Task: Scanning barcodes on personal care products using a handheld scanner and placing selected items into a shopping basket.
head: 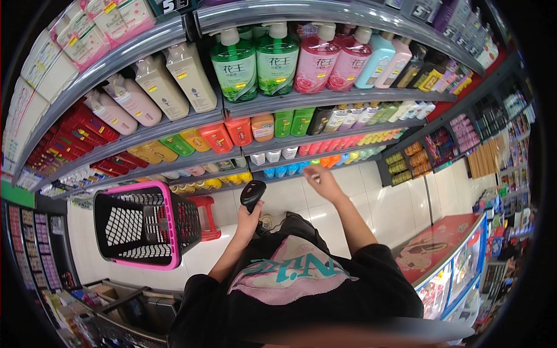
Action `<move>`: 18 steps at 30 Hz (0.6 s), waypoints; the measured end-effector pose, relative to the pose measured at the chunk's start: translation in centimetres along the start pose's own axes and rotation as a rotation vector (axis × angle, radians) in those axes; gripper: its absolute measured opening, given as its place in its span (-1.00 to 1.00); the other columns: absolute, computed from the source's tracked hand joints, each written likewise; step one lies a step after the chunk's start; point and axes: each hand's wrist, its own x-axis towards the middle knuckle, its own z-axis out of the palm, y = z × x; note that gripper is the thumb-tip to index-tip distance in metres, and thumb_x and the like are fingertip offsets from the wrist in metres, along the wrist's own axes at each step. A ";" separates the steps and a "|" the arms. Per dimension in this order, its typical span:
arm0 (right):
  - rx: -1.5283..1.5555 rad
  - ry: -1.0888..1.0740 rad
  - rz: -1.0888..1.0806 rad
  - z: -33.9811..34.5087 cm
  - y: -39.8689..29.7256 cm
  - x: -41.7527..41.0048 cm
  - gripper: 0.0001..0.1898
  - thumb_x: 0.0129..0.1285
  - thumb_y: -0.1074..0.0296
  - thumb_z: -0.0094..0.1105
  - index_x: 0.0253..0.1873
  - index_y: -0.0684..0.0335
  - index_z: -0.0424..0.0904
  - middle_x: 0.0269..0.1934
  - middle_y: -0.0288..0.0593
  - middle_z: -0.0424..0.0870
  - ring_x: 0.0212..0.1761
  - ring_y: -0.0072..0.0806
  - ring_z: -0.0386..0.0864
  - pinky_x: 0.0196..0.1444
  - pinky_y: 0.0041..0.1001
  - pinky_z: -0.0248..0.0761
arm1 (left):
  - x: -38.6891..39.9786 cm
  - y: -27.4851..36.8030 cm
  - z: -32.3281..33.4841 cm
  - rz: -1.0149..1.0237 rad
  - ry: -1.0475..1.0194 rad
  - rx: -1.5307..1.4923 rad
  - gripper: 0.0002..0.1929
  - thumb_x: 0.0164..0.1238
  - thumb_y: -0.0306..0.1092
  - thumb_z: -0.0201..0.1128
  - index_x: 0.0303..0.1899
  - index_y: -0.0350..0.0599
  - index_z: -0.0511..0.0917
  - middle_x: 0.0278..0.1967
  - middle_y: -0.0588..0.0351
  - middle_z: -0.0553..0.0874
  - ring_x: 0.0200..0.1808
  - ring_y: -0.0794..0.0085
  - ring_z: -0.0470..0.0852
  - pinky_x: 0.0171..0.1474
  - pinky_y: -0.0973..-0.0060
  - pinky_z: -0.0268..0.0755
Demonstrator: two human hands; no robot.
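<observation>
My left hand [249,219] is wrapped around the handle of a black handheld barcode scanner [253,194], held low in front of my body with its head towards the shelves. My right hand [323,185] is raised in mid-air to the right of it, over the tiled floor [357,195]. Its fingers are loosely bent and nothing shows in them. Ahead stand shelves of bottles, with green pump bottles of shampoo [234,69] and pink pump bottles [317,65] on an upper level. Neither hand touches the shelves.
Left of me stands a black shopping basket with a pink rim [170,226], beside a red plastic stool [208,217]. A chest freezer with a red side [439,248] is at right. Packaged goods fill a low rack [409,163]. Shelving with boxes [126,309] stands behind at left.
</observation>
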 end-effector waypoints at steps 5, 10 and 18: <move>-0.332 0.215 -0.374 -4.7 -2.7 8.9 -0.73 0.26 0.43 0.30 0.05 0.29 0.60 -0.04 0.06 0.64 0.06 -0.02 0.57 0.13 -0.22 0.44 | -1.3 2.0 1.6 0.023 0.119 -0.100 -0.82 0.49 -0.30 0.26 -0.09 -0.20 0.63 -0.34 0.22 0.68 -0.43 0.63 0.56 -0.32 0.56 0.44; -0.466 0.306 -0.489 -6.8 -1.5 16.1 -0.67 0.20 0.32 0.38 0.03 0.29 0.61 0.00 0.12 0.61 0.10 0.07 0.52 0.15 -0.14 0.40 | -2.6 1.3 3.6 -0.017 0.200 -0.062 -0.82 0.45 -0.32 0.29 -0.13 -0.25 0.65 -0.42 0.22 0.66 -0.45 0.64 0.56 -0.37 0.61 0.40; -0.704 -0.092 -0.346 -8.0 0.6 22.4 -0.34 0.22 -0.19 0.33 0.17 0.30 0.53 0.07 0.16 0.63 0.14 0.10 0.56 0.19 -0.05 0.40 | -4.9 0.9 6.5 -0.047 0.426 -0.074 -0.80 0.43 -0.27 0.31 -0.17 -0.25 0.67 -0.50 0.25 0.62 -0.48 0.63 0.55 -0.39 0.60 0.38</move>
